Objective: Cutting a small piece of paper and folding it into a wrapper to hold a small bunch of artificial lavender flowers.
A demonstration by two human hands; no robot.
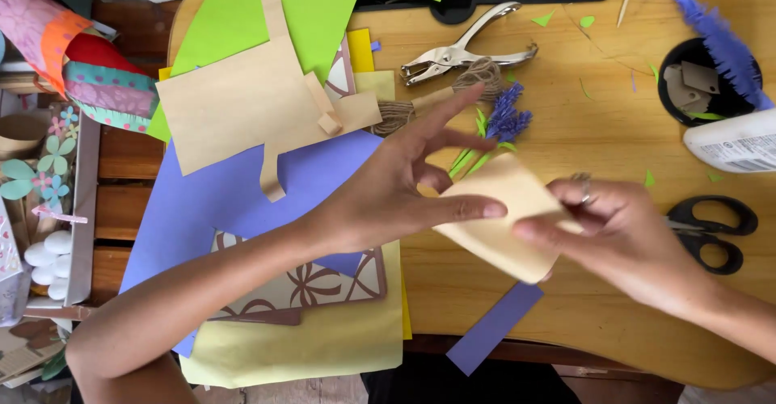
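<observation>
A piece of pale tan paper (503, 210) is held above the wooden table (614, 153) between both hands. My left hand (396, 186) pinches its left edge with thumb and one finger, the other fingers spread apart. From the right, my right hand (622, 230), with a ring on one finger, grips the paper's right corner. Small purple paper flowers on green stems (503, 121) lie just behind the paper, partly hidden by my left fingers.
A metal hole punch (465, 48), a twine spool (440, 93), black scissors (715, 230), a white glue bottle (731, 145) and a black cup (703, 81) with scraps lie around. Green (275, 8), tan (242, 101), blue (218, 202) and yellow (323, 339) paper sheets cover the left side.
</observation>
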